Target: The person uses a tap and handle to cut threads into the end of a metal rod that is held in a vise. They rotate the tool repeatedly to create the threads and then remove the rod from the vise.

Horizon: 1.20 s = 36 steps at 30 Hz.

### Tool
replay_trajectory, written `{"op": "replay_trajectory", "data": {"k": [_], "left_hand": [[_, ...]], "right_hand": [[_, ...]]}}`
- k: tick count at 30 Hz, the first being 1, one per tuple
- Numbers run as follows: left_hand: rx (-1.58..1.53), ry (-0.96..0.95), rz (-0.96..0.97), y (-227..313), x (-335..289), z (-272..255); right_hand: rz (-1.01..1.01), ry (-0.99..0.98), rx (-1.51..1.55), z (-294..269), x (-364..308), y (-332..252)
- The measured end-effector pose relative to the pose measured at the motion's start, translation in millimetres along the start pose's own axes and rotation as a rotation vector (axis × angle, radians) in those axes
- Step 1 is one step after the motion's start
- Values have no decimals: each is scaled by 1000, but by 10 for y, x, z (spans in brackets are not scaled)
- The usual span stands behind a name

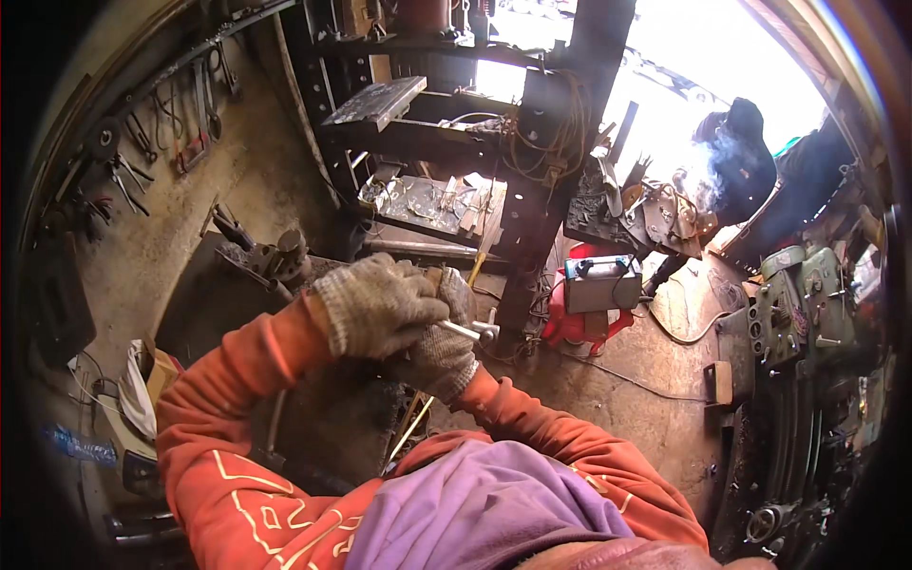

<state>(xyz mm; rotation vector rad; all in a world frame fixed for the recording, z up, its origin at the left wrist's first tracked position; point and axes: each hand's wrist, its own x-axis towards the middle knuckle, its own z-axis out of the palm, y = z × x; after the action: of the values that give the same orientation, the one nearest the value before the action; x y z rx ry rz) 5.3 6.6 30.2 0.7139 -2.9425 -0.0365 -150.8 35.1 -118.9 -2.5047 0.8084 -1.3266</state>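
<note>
Both my hands wear dirty knit work gloves and are close together in the middle of the head view. My left hand [375,306] is closed, its fingers curled at the inner end of a silver metal tool [464,331]. This tool has a short straight rod and a T-shaped end pointing right; its exact kind is unclear. My right hand [445,353] is just beside and partly behind the left, fingers bent upward and closed. What lies inside its grip is hidden. Below the hands, a thin yellow strip [411,435] runs down toward my body.
A dark metal bench vise [280,258] stands left of my hands. Beyond is a steel frame [532,190] with a littered shelf [432,204]. A hooded person [746,157] works amid smoke at right, near a grey box [603,285]. Machinery [793,304] lines the right; pliers [131,182] hang left.
</note>
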Motion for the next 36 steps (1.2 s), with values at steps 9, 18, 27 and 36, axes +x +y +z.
{"op": "replay_trajectory", "data": {"k": [9, 18, 27, 36], "left_hand": [[-6, 121, -292, -404, 303, 661], [510, 214, -337, -195, -459, 271], [-12, -139, -655, -255, 338, 162], [183, -7, -374, -60, -266, 278]], "right_hand": [[1, 136, -234, 102, -38, -24], [77, -66, -160, 72, -75, 20], [-34, 151, -206, 124, -101, 80], [-53, -45, -81, 79, -108, 164]]}}
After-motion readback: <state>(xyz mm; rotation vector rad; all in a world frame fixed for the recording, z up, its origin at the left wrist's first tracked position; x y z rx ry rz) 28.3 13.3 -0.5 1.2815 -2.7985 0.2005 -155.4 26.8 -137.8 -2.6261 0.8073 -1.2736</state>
